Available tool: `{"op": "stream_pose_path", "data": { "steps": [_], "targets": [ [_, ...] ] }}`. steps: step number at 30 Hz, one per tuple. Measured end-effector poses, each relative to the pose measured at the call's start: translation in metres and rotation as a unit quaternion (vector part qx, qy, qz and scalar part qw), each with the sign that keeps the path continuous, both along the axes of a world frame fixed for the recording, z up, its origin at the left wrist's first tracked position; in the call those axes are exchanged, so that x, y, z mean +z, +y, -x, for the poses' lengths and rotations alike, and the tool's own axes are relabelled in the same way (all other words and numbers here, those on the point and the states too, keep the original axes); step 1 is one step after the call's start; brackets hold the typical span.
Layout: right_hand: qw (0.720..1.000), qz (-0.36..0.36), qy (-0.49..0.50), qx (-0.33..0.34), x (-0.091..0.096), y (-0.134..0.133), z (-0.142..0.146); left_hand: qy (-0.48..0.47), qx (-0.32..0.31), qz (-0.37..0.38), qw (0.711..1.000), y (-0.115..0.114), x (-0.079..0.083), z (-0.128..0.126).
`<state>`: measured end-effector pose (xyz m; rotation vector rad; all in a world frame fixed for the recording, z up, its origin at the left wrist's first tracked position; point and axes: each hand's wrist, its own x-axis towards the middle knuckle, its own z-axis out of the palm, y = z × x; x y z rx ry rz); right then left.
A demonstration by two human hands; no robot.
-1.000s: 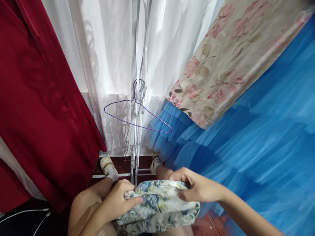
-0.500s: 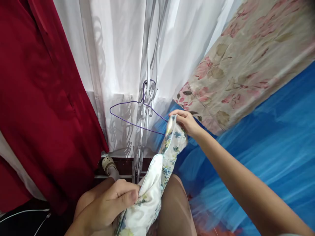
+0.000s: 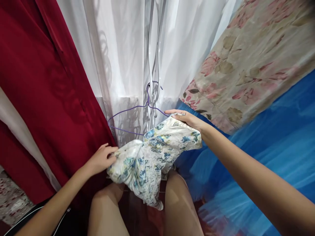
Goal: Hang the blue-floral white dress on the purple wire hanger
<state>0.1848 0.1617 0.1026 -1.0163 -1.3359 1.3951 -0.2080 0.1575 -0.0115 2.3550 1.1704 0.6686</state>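
- Left hand (image 3: 104, 159), left of frame centre, grasps the floral garment (image 3: 152, 154).
- Right hand (image 3: 185, 118), right of centre, pinches its edge, perhaps touching the purple hanger (image 3: 147, 104).

Clothes-hanging corner, 1 purple hanger (image 3: 148, 104), white drapes (image 3: 123, 49), blue tulle (image 3: 278, 137)

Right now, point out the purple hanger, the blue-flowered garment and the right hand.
Purple hanger (image 3: 148, 104): head view, on its neck.
Blue-flowered garment (image 3: 152, 154): head view, middle of the cloth.
Right hand (image 3: 191, 119): head view, middle of hand.
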Motion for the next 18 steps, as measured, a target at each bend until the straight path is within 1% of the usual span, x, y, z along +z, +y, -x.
{"op": "stream_pose_path", "data": {
  "steps": [1,3,5,7,10,12,15,16,18],
  "targets": [
    [1.0,0.005,-0.005,0.014,0.004,-0.001,-0.002,0.061,0.006,-0.032,0.998,0.017,0.002,0.008],
    [0.999,0.01,-0.022,0.026,0.01,-0.002,-0.005,0.143,0.027,-0.088,0.985,0.046,0.012,0.02],
    [0.999,0.008,-0.036,0.02,0.012,-0.001,-0.007,0.177,0.056,-0.132,0.974,0.067,0.029,0.027],
    [0.999,0.002,-0.044,0.021,0.013,0.001,-0.009,0.172,0.082,-0.169,0.967,0.079,0.047,0.03],
    [0.998,-0.007,-0.055,0.029,0.014,0.001,-0.013,0.1,0.112,-0.237,0.96,0.083,0.069,0.026],
    [0.998,-0.008,-0.06,0.026,0.015,0.0,-0.015,0.023,0.106,-0.258,0.96,0.078,0.078,0.017],
    [0.998,0.001,-0.058,0.015,0.012,-0.003,-0.012,-0.113,0.06,-0.22,0.967,0.066,0.087,-0.007],
    [0.998,0.003,-0.054,0.012,0.01,-0.005,-0.009,-0.16,0.044,-0.204,0.965,0.062,0.089,-0.016],
    [0.999,0.003,-0.038,0.009,0.007,-0.009,-0.003,-0.242,0.031,-0.204,0.948,0.056,0.094,-0.033]
  ]
}}
